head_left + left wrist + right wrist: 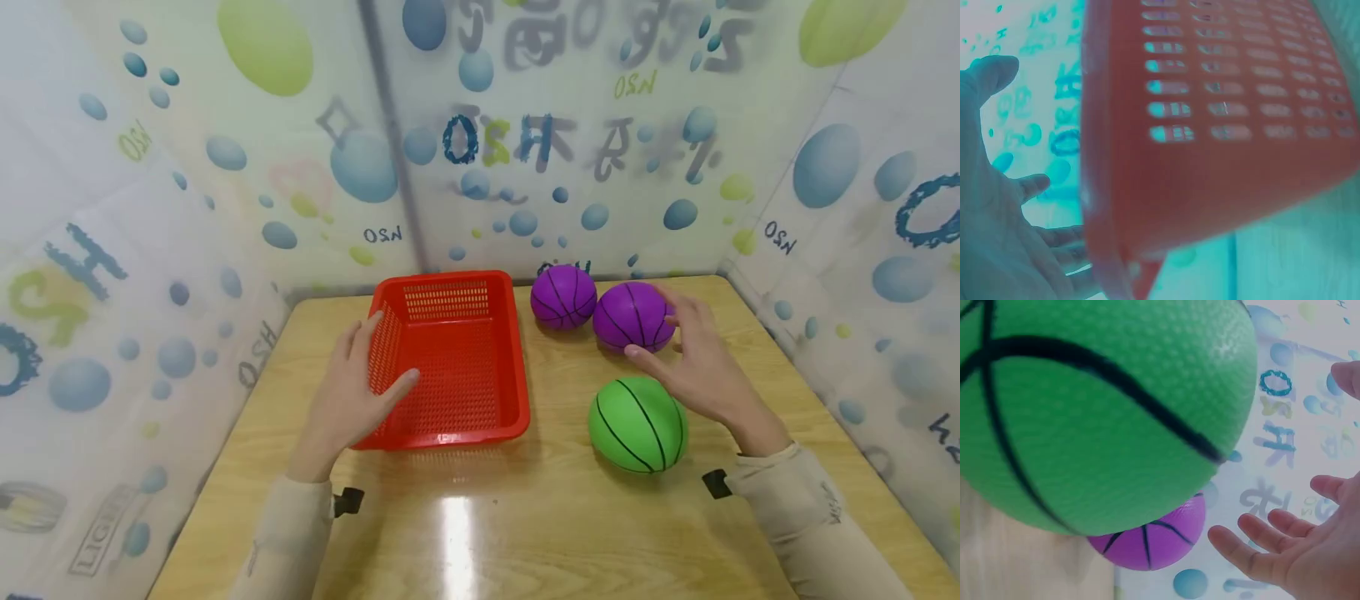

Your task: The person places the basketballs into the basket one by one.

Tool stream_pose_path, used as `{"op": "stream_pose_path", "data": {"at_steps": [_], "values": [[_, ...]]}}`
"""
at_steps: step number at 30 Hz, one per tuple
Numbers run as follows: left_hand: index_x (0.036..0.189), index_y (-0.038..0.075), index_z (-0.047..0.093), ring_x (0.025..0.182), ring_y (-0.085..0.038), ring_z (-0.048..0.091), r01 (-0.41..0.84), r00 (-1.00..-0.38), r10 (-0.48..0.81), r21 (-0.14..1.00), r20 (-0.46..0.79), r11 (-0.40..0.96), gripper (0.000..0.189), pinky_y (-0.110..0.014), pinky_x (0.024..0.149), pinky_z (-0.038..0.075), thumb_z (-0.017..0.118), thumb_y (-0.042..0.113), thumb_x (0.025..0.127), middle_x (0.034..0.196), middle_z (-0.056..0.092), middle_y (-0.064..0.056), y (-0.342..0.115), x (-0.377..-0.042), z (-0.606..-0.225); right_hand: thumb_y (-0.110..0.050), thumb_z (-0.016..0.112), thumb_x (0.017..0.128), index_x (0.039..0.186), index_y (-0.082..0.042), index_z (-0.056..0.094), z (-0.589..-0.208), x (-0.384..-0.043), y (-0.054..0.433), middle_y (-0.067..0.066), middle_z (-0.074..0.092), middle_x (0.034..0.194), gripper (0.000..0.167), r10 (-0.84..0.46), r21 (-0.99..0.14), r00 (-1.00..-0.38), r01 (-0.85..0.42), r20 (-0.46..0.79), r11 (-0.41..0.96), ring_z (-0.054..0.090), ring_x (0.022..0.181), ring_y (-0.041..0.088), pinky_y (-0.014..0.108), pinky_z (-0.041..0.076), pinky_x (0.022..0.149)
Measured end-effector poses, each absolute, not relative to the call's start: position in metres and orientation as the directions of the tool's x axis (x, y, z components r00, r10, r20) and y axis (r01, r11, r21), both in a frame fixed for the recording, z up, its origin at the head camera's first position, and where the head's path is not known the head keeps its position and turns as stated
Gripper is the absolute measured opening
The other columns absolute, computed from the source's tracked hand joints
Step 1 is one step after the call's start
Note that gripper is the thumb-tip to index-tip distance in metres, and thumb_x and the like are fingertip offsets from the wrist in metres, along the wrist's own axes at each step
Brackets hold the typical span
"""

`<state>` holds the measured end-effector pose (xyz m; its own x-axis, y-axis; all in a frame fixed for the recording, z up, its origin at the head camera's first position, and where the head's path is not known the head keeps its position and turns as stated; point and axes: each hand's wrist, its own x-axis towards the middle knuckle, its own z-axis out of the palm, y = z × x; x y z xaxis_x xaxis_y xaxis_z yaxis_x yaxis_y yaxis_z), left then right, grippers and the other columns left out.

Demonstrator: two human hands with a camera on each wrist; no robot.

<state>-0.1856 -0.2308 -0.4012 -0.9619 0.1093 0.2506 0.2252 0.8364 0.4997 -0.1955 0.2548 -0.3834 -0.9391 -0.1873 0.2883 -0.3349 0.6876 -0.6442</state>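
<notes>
A red plastic basket (pixel 450 375) with perforated walls stands on the table; nothing lies in it. Over its left rim hovers my left hand (pixel 348 400), fingers spread and relaxed; the left wrist view shows the hand (pixel 1007 212) beside the basket wall (pixel 1222 181), contact unclear. To the right of the basket are two purple balls with black lines, one at the back (pixel 563 297) and one nearer (pixel 633 317). A green ball (pixel 637 425) sits in front of them. My right hand (pixel 701 367), fingers loosely spread, is above and right of the green ball (pixel 1110 425), holding nothing.
The wooden table (pixel 480 533) is enclosed by patterned white sheets (pixel 480 200) at the back and both sides. The basket and the purple balls stand near the back edge. A dark strap piece (pixel 717 483) hangs at the right wrist.
</notes>
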Motion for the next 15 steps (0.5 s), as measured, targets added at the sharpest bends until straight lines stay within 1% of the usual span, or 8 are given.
{"op": "stream_pose_path", "data": {"at_steps": [2, 4, 6, 9, 12, 15], "values": [[0.180, 0.025, 0.014, 0.159, -0.056, 0.034, 0.214, -0.965, 0.098, 0.511, 0.245, 0.832, 0.103, -0.086, 0.111, 0.041, 0.067, 0.066, 0.102, 0.182, 0.018, -0.024, -0.236, -0.184, -0.405, -0.040, 0.080, 0.104, 0.179, -0.018, 0.019, -0.386, -0.194, 0.258, 0.031, 0.030, 0.169, 0.099, -0.182, -0.663, -0.943, -0.325, 0.277, 0.675, 0.049, 0.143, 0.055, 0.074, 0.054, 0.102], [0.180, 0.023, 0.015, 0.160, -0.053, 0.034, 0.211, -0.967, 0.094, 0.530, 0.238, 0.821, 0.103, -0.085, 0.115, 0.039, 0.066, 0.067, 0.103, 0.182, 0.020, -0.023, -0.240, -0.183, -0.409, -0.037, 0.080, 0.104, 0.180, -0.018, 0.018, -0.390, -0.192, 0.262, 0.032, 0.030, 0.169, 0.099, -0.176, -0.675, -0.945, -0.321, 0.276, 0.664, 0.048, 0.143, 0.058, 0.076, 0.053, 0.102], [0.180, 0.020, 0.017, 0.159, -0.051, 0.036, 0.207, -0.969, 0.089, 0.562, 0.231, 0.801, 0.102, -0.083, 0.117, 0.039, 0.066, 0.066, 0.104, 0.180, 0.024, -0.023, -0.244, -0.182, -0.414, -0.037, 0.079, 0.105, 0.180, -0.020, 0.017, -0.394, -0.189, 0.265, 0.032, 0.031, 0.168, 0.099, -0.166, -0.686, -0.947, -0.313, 0.274, 0.657, 0.048, 0.143, 0.060, 0.078, 0.053, 0.101], [0.179, 0.015, 0.020, 0.157, -0.047, 0.039, 0.207, -0.973, 0.087, 0.635, 0.215, 0.745, 0.098, -0.079, 0.120, 0.039, 0.067, 0.060, 0.106, 0.178, 0.029, -0.022, -0.251, -0.181, -0.423, -0.038, 0.078, 0.106, 0.180, -0.027, 0.016, -0.399, -0.184, 0.269, 0.031, 0.031, 0.167, 0.098, -0.151, -0.699, -0.952, -0.298, 0.266, 0.650, 0.048, 0.144, 0.061, 0.079, 0.053, 0.101], [0.178, 0.012, 0.022, 0.157, -0.047, 0.040, 0.204, -0.975, 0.082, 0.692, 0.205, 0.692, 0.092, -0.077, 0.122, 0.038, 0.067, 0.052, 0.108, 0.178, 0.033, -0.022, -0.257, -0.179, -0.433, -0.040, 0.077, 0.107, 0.180, -0.030, 0.015, -0.402, -0.179, 0.272, 0.030, 0.029, 0.170, 0.097, -0.146, -0.706, -0.956, -0.285, 0.253, 0.648, 0.047, 0.146, 0.060, 0.078, 0.052, 0.102], [0.177, 0.010, 0.025, 0.161, -0.047, 0.036, 0.193, -0.979, 0.076, 0.724, 0.192, 0.663, 0.087, -0.075, 0.126, 0.032, 0.065, 0.048, 0.111, 0.179, 0.032, -0.021, -0.262, -0.177, -0.442, -0.040, 0.075, 0.108, 0.181, -0.027, 0.013, -0.406, -0.174, 0.274, 0.030, 0.027, 0.172, 0.097, -0.154, -0.714, -0.959, -0.280, 0.237, 0.642, 0.045, 0.148, 0.059, 0.078, 0.052, 0.103]]}}
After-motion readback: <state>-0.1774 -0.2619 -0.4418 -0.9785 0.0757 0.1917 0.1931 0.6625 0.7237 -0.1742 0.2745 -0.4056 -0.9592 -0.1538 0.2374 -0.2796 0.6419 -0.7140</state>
